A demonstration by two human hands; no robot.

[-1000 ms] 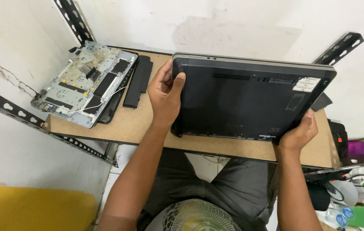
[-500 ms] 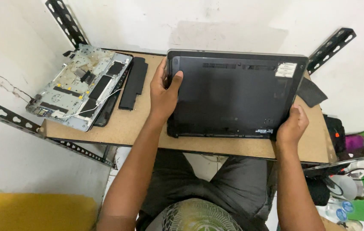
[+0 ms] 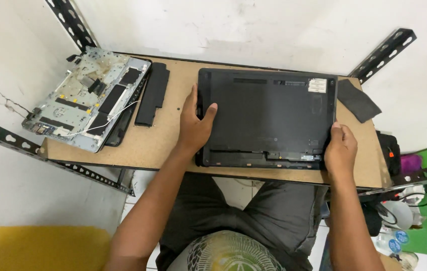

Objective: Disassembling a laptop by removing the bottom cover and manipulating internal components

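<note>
The laptop (image 3: 268, 118) lay flat on the bench (image 3: 173, 145), closed and with its dark underside up. It sat in the right half of the board, and its near edge was almost at the front edge of the bench.

The left hand (image 3: 196, 125) rested on the left edge of the laptop. The palm and fingers were outside the case and the thumb lay over the top of it, so this hand was clamped on that side. The right hand (image 3: 341, 148) gripped the near right corner, with the fingers curled on the rim. The two hands were well apart, one at each side of the machine.

To the left lay a black battery (image 3: 153, 93), apart from the laptop. Beside it, an opened chassis (image 3: 85, 103) leaned half over the left edge of the board, with a thin white wire (image 3: 105, 120) loose across it. A dark pad (image 3: 358, 99) lay just beside the far right corner of the laptop.

I think the main risk was the front edge. If the hands pulled the laptop nearer, it could tip off onto the lap. A wide push to the left could also knock the battery against the chassis, and the chassis looked ready to slide off.
</note>
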